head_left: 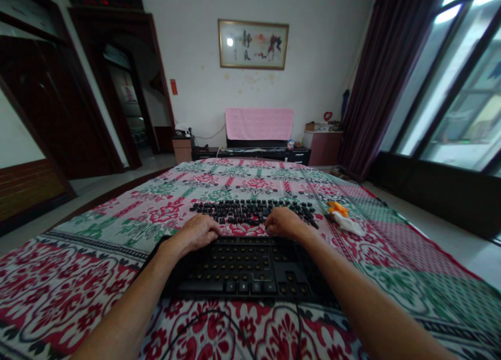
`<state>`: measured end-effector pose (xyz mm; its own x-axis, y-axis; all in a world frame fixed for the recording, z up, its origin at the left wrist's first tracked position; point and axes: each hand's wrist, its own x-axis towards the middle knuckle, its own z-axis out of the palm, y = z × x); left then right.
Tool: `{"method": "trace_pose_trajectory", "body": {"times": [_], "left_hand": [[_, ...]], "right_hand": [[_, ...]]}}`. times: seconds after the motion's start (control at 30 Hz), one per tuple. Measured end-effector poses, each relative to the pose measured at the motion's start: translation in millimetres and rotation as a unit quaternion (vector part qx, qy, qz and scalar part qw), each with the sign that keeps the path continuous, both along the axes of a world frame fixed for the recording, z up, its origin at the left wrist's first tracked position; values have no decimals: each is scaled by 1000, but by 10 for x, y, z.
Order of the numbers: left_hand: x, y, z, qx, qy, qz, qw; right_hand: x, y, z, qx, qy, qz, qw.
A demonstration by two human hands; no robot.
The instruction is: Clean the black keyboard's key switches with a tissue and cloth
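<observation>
A black keyboard (238, 273) lies on the patterned cloth in front of me, most of its switches bare. Several keycaps remain fitted along its lowest row. Beyond its far edge, loose black keycaps (235, 210) are spread out in rows. My left hand (199, 229) rests by the keyboard's far left edge, fingers curled together close to the nearest loose caps. At the right end of those caps' front rows, my right hand (285, 222) is closed in a pinch. Whatever either set of fingertips holds is hidden or too small to make out.
A red, green and white cloth (258, 185) covers the table. An orange cloth (337, 208) and a crumpled white cloth (348, 224) lie to the right of the caps. The keyboard's cable (235, 324) loops toward me. A low black cabinet (301, 155) stands beyond the table.
</observation>
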<state>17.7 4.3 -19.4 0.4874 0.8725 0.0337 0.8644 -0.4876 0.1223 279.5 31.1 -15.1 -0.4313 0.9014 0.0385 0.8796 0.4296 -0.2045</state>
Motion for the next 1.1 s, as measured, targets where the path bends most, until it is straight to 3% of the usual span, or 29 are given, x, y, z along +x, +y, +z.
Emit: {"method": "trace_pose_trajectory", "body": {"times": [0.2, 0.4, 0.57, 0.77, 1.1], "left_hand": [[-1, -5, -7, -1, -1, 3, 1000], [38, -35, 30, -10, 7, 16, 1000], [167, -109, 66, 9, 33, 39, 999], [294, -175, 72, 29, 30, 3, 999], [274, -141, 36, 26, 16, -3, 1000]], "right_hand": [[44, -129, 75, 9, 66, 28, 997], [134, -355, 137, -28, 133, 71, 988], [174, -490, 176, -53, 109, 83, 989], [235, -643, 193, -126, 94, 108, 982], [213, -955, 287, -185, 38, 128, 974]]}}
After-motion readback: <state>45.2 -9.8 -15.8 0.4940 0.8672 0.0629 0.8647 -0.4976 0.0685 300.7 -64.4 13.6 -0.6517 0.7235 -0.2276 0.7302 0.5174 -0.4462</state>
